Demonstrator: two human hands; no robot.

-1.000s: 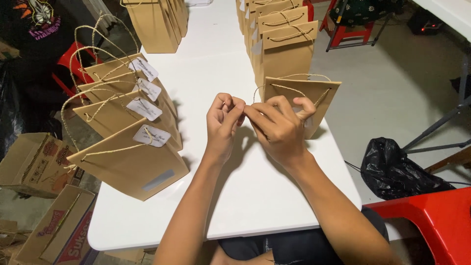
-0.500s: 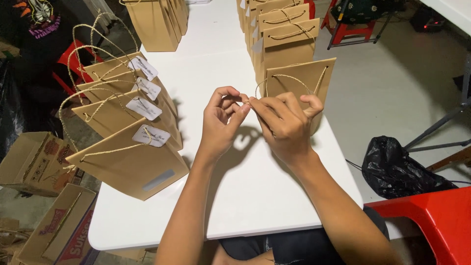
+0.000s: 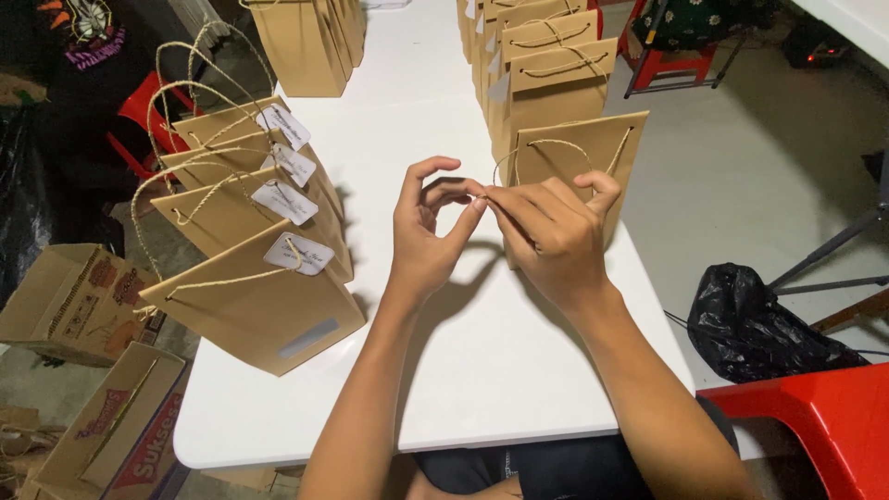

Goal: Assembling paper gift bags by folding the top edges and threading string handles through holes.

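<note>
My left hand [image 3: 428, 230] and my right hand [image 3: 553, 225] meet above the white table [image 3: 482, 370], fingertips pinched together on the thin twine handle [image 3: 519, 150] of a kraft paper bag [image 3: 593, 157]. That bag stands upright just behind my right hand, its cord looping up from the top edge. The pinch point is level with the bag's upper half.
A row of tagged kraft bags [image 3: 250, 296] leans along the table's left edge. More bags [image 3: 546, 56] line the far right and back. Cardboard boxes [image 3: 56, 296] sit on the floor at left, a black plastic bag [image 3: 759, 324] and red stool [image 3: 815, 426] at right.
Both hands have lifted slightly and drawn the cord up from the bag; the bag now stands more upright behind my right hand.
</note>
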